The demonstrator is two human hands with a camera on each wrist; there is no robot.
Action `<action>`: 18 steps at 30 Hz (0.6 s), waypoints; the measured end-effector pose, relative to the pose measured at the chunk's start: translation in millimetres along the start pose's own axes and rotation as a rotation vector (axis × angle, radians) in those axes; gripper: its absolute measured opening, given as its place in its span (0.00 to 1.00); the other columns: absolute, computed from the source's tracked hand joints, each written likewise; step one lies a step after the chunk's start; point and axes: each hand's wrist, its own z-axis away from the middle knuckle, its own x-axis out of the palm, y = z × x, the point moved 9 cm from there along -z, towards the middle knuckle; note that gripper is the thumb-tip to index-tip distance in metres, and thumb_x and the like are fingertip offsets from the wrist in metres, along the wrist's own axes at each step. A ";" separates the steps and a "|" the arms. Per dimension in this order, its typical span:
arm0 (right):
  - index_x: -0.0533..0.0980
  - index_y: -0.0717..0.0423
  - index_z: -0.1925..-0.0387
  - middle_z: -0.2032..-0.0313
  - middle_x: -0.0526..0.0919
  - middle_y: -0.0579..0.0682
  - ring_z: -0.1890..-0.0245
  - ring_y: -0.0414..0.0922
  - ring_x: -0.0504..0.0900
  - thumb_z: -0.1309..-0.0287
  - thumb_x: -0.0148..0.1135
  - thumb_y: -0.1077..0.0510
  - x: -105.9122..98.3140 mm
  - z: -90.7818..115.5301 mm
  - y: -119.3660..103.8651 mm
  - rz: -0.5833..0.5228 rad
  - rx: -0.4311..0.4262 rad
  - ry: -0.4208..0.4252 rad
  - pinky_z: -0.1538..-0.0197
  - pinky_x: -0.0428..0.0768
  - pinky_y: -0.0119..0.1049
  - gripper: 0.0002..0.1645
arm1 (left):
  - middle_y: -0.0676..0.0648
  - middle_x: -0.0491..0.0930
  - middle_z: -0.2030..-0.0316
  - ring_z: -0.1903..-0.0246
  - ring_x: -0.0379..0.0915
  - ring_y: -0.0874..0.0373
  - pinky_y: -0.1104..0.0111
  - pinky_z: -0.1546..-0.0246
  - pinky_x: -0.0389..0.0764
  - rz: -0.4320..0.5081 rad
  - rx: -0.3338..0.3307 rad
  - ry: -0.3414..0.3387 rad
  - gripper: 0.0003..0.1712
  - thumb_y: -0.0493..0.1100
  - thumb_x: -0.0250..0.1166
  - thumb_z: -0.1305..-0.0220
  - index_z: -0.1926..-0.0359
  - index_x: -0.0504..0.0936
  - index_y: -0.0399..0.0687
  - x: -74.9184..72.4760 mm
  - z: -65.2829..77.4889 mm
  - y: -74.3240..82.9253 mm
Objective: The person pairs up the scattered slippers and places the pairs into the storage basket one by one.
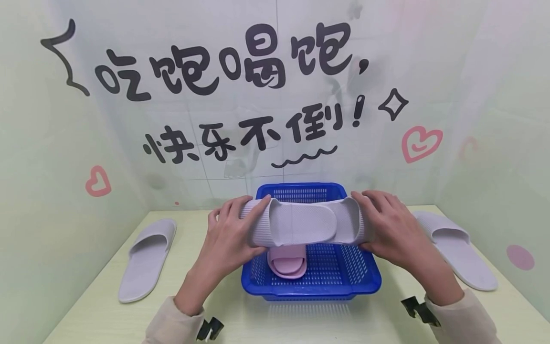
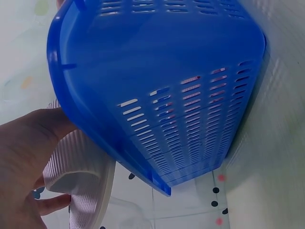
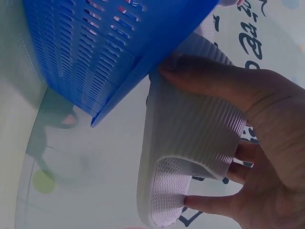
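Observation:
Two pale lilac slippers [image 1: 302, 222] lie overlapped heel over heel, straps at opposite ends, held level above a blue plastic basket [image 1: 311, 290]. My left hand [image 1: 232, 224] grips the ribbed strap end at the left. At the other end, my right hand [image 1: 388, 224] holds the second strap, its thumb across the ribs in the right wrist view. Inside the basket, on its left side, sits pink footwear [image 1: 287, 267] with a broad strap, partly hidden behind the lilac pair. From the left wrist view, the left-hand slipper [image 2: 86, 167] overlaps the basket's rim.
A single lilac slipper [image 1: 146, 263] lies on the pale table [image 1: 206, 315] to the left, and another [image 1: 466, 258] to the right, beyond my right forearm. Behind the basket stands a wall [image 1: 301, 172] with large black lettering; side walls flank the table.

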 end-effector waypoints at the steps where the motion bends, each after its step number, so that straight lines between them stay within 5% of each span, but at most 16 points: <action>1: 0.69 0.54 0.31 0.40 0.78 0.61 0.41 0.63 0.75 0.84 0.94 0.52 -0.1 -0.1 -0.6 0.001 -0.003 0.000 0.43 0.80 0.64 0.70 | 0.42 0.72 0.34 0.36 0.69 0.40 0.38 0.44 0.73 -0.001 0.002 0.001 0.68 0.60 0.89 0.70 0.24 0.64 0.74 -0.2 0.0 0.3; 18: 0.69 0.54 0.31 0.40 0.78 0.61 0.40 0.62 0.75 0.85 0.95 0.50 0.0 -2.0 -7.2 0.015 -0.003 0.000 0.41 0.78 0.64 0.70 | 0.42 0.71 0.34 0.36 0.69 0.40 0.38 0.44 0.73 -0.018 0.015 0.010 0.69 0.61 0.89 0.70 0.23 0.63 0.75 0.0 0.5 5.5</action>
